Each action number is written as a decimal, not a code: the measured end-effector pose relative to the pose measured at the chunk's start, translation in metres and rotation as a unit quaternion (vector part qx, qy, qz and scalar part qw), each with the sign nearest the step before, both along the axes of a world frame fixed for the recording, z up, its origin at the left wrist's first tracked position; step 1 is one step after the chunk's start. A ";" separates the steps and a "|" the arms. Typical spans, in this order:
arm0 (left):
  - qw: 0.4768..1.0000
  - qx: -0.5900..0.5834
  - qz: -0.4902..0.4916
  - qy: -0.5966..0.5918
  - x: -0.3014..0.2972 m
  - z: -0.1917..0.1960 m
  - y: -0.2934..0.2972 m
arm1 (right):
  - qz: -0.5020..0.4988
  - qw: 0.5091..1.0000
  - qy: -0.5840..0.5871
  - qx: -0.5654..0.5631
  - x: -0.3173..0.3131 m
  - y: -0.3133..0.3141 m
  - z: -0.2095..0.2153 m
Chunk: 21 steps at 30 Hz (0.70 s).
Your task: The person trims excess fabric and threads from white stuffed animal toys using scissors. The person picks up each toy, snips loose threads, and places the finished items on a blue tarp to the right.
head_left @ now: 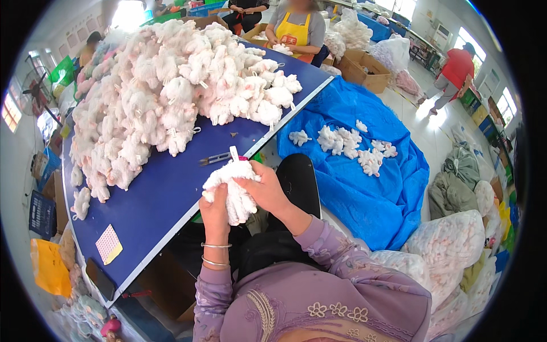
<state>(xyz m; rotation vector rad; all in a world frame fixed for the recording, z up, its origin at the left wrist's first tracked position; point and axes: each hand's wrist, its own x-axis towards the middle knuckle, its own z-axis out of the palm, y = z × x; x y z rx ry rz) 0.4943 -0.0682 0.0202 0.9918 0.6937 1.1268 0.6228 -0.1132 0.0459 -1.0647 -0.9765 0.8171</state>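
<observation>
A small white plush toy (pixel 238 196) with a white tag standing up from it is held between my two hands, above the table's near edge. My left hand (pixel 215 210) grips its lower left side. From the right, my right hand (pixel 265 185) closes round it, thumb pressed into the plush. Just beyond the toy, thread snips (pixel 215 159) lie on the blue table (pixel 228 139). A big heap of similar white plush toys (pixel 148 97) covers much of the table's far and left part. What my fingertips touch under the toy is hidden.
Several white toys (pixel 342 141) lie on a blue tarp (pixel 382 211) to the right. A sticker sheet (pixel 108 245) and a phone (pixel 100 279) rest at the table's near left. Filled clear bags (pixel 447 239) stand at right. A person in a yellow apron (pixel 293 31) sits across the table.
</observation>
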 end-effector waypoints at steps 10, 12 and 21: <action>0.991 -0.056 -0.052 -0.107 0.001 0.000 -0.006 | -0.073 0.982 0.163 -0.053 0.016 0.007 -0.008; 0.987 -0.067 -0.058 -0.136 0.004 -0.003 -0.009 | -0.063 0.979 0.192 -0.041 0.018 0.007 -0.009; 0.995 -0.072 -0.039 -0.053 0.000 -0.010 0.003 | -0.017 0.990 0.128 -0.055 0.016 0.009 -0.018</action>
